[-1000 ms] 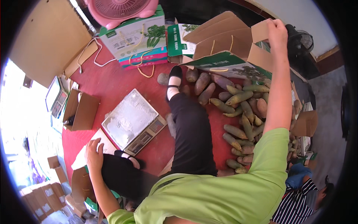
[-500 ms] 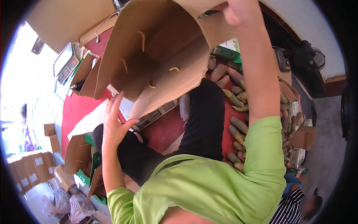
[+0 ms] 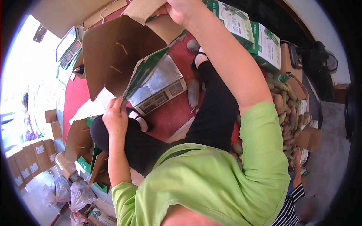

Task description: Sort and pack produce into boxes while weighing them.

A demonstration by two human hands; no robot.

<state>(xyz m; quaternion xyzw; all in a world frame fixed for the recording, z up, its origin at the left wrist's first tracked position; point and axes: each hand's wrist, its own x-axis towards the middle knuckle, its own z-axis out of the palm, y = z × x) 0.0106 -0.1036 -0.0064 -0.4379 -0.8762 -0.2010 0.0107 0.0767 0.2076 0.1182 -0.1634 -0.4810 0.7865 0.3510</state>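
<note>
A large open cardboard carton [image 3: 98, 71] with rope handles is tilted in front of me, its brown inside facing me and a green printed side showing on the right. My left hand [image 3: 115, 118] pinches its near edge. At the far end my right hand [image 3: 176, 13] is closed on a flap of the same carton, its fingers partly hidden. Just beyond my left hand, a weighing scale [image 3: 160, 92] with a shiny metal top rests on the red mat [image 3: 162, 130] between my legs. Beside it lies a long greyish tuber [image 3: 193, 93].
A heap of tubers [image 3: 288, 116] lies to my right, near green and white cartons [image 3: 266, 45] and a black fan [image 3: 316, 58]. Another scale [image 3: 69, 52] stands far left. Open cartons [image 3: 78, 141] and plastic bags [image 3: 75, 196] sit lower left. Another person's striped sleeve [image 3: 288, 209] shows lower right.
The carton has swung left and away, uncovering the scale and its green side. My right hand has moved left with the flap. My left hand has gone from spread fingers to pinching the edge.
</note>
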